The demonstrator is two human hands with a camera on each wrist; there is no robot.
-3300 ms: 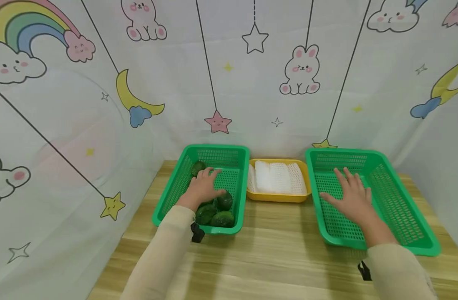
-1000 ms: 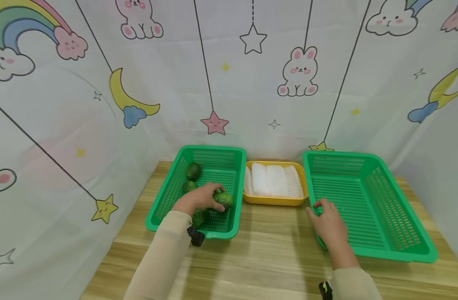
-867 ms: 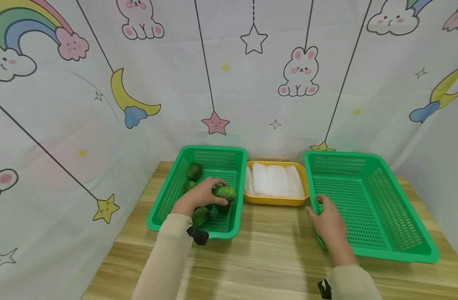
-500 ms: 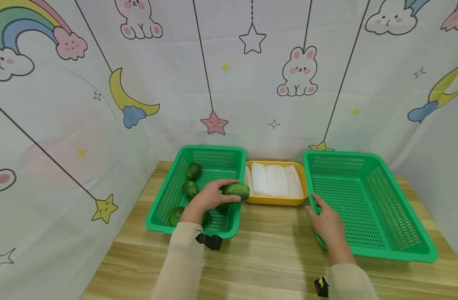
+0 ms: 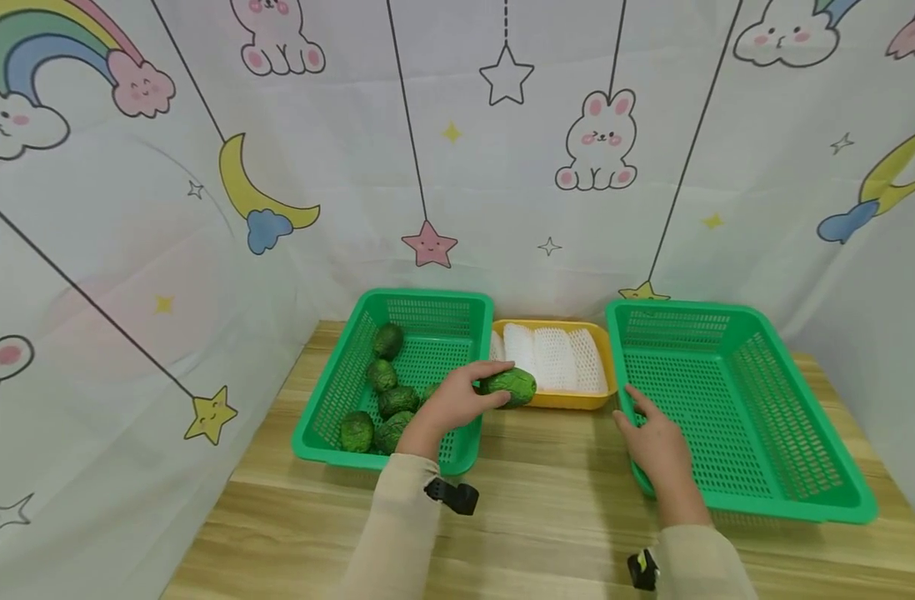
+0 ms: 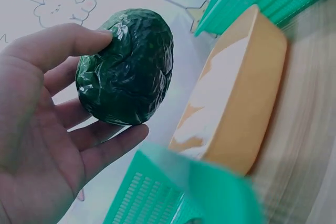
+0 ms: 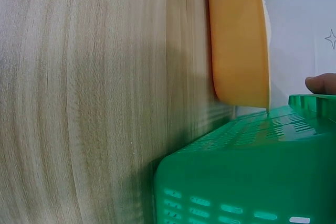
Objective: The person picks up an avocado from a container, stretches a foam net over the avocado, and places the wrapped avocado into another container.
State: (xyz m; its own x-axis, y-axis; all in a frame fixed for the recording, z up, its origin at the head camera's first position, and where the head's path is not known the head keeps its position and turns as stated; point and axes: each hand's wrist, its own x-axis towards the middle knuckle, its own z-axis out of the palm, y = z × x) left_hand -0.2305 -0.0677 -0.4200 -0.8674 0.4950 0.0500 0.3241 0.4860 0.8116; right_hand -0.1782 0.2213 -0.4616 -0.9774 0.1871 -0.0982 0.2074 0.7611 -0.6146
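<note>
Green avocado (image 5: 513, 387) held in my left hand (image 5: 457, 400), thumb and fingers curled round it; yellow tray (image 5: 577, 401) just beyond. Right hand (image 5: 658, 446) at basket (image 5: 765, 508) rim; whether gripping, I cannot tell.

The pale-sleeved left arm (image 5: 393, 537) is stretched forward and angled inward, and the left hand (image 5: 457, 400) is held raised, its thumb and fingers set apart and curved toward one another in a grip, with the palm exposed to the left wrist view. The right arm (image 5: 703, 567), likewise pale-sleeved, is extended forward with a slight lean to the left; the right hand (image 5: 658, 450) is lowered, back upward, its thumb and index finger parted, and only one digit's tip is caught in the right wrist view.
</note>
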